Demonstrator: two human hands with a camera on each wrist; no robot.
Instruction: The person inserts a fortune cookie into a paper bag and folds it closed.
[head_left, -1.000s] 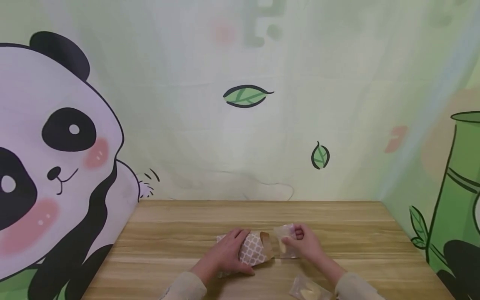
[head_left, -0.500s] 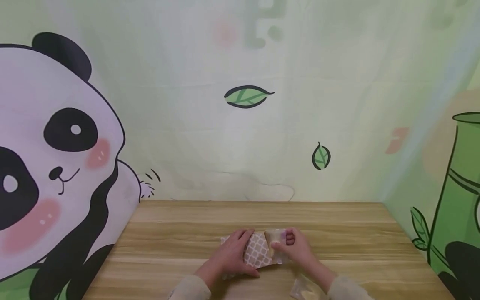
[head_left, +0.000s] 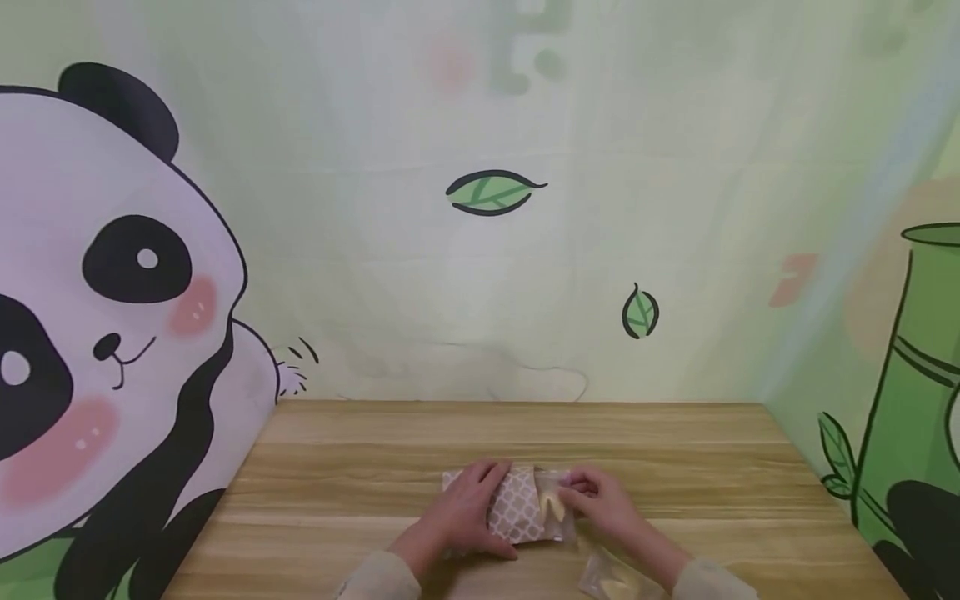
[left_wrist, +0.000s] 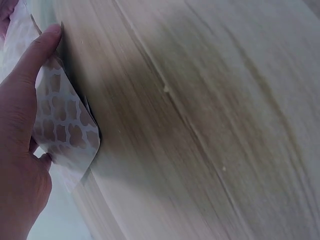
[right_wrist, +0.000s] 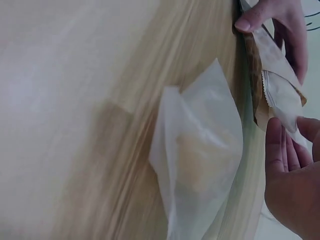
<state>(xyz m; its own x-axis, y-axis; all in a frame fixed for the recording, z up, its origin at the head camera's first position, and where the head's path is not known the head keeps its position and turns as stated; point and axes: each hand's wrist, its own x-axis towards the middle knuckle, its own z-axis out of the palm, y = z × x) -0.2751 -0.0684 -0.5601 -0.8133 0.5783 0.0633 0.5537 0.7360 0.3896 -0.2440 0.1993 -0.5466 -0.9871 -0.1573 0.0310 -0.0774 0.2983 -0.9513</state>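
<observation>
A brown paper bag (head_left: 517, 504) with a white lattice print lies on its side, its mouth facing right. My left hand (head_left: 465, 508) grips it across the top, with the thumb along the near side. In the left wrist view the thumb presses near the bag's edge, and its closed corner (left_wrist: 70, 125) points towards the camera. My right hand (head_left: 606, 502) pinches a translucent packet (head_left: 557, 521) holding a pale yellow piece. In the right wrist view one end of that packet (right_wrist: 282, 100) is inside the bag's mouth, and the fingertips hold its other end.
A second translucent packet (head_left: 617, 581) with a pale yellow piece lies on the wooden table (head_left: 360, 450), below my right forearm. A cloth backdrop (head_left: 375, 250) with a panda and leaves hangs behind the table's far edge.
My right hand has brought the packet leftward to the bag, and its left end now lies in the bag's mouth. The bag and left hand have shifted slightly right.
</observation>
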